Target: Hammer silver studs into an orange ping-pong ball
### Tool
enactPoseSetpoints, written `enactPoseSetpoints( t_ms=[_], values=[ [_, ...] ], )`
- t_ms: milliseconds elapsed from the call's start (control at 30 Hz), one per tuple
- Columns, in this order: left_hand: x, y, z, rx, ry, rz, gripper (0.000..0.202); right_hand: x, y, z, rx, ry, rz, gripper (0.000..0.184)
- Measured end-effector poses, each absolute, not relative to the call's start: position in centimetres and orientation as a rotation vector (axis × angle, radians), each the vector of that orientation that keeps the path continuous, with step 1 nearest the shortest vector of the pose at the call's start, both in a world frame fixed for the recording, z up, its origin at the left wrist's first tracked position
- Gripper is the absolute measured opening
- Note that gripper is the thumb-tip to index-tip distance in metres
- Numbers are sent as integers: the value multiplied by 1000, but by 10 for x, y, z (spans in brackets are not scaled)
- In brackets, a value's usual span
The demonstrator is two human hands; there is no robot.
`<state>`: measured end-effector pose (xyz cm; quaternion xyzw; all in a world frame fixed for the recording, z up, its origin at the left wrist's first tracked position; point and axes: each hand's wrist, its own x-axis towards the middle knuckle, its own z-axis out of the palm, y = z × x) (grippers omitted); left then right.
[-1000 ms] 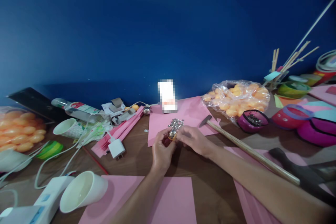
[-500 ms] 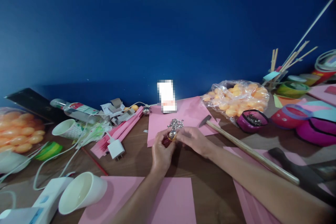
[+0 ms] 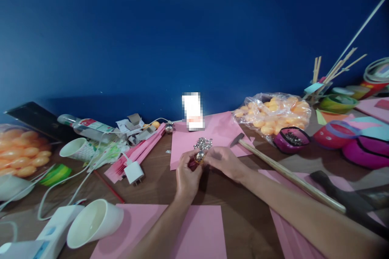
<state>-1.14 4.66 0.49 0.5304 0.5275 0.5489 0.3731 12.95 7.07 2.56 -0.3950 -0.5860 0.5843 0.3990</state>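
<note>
My left hand point(image 3: 187, 170) is closed around a small orange ball studded with shiny silver heads point(image 3: 199, 156). At the ball's right side, the fingertips of my right hand point(image 3: 226, 162) are pinched together, touching or very near it. Whatever sits between those fingertips is too small to make out. Just beyond the ball, a loose pile of small silver tack-like pieces point(image 3: 203, 143) lies on a pink sheet point(image 3: 182, 158). To the left, by the wall, stands another silver-covered ball point(image 3: 169, 128).
Right of my hands lies a long-handled hammer point(image 3: 282, 168), near a purple bowl point(image 3: 292, 139) of small metal pieces and a plastic bag of orange balls point(image 3: 275, 111). Leftward are a white charger point(image 3: 134, 172), a paper cup point(image 3: 96, 224) and cables. A lit phone point(image 3: 194, 109) leans against the blue wall.
Almost nothing differs. The silver-studded ball seems turned very slightly in my left hand, while both hands stay in place.
</note>
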Motion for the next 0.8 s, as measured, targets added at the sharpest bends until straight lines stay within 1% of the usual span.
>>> enactPoseSetpoints(
  t_ms=[500, 800],
  values=[
    [-10, 45, 11, 1346, 1346, 1423, 35, 129, 71, 23, -957, -1427, 1477, 21],
    [-11, 44, 10, 1374, 1345, 1421, 35, 128, 72, 25, -959, -1421, 1483, 25]
  ],
)
